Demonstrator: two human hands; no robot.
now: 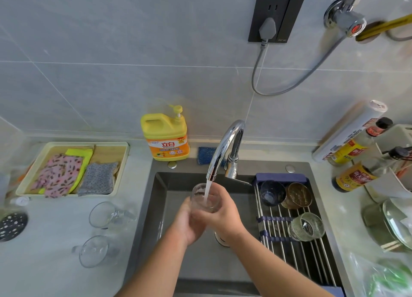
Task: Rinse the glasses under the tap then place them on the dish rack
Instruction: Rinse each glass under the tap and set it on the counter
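Where both forearms reach out over the dark sink point(196, 267), the left hand point(189, 224) and right hand point(224, 215) are wrapped together round a clear glass point(204, 199), fingers curled about its lower half. It is held upright above the basin, mouth directly under the spout, and a white stream of water point(208, 188) pours into it from the curved chrome tap point(224, 144).

On the grey counter to the left lie two clear glass mugs, the nearer mug point(95, 251) and the farther mug point(104, 214), close together.

Across the sink's right side sits the dish rack point(312, 259), carrying a ribbed clear glass point(306, 226) on its side and, further back, a blue glass point(272, 193) touching a brown glass point(298, 195).

Behind stand a yellow detergent bottle point(166, 138) and a tray point(107, 154) of folded cloths.
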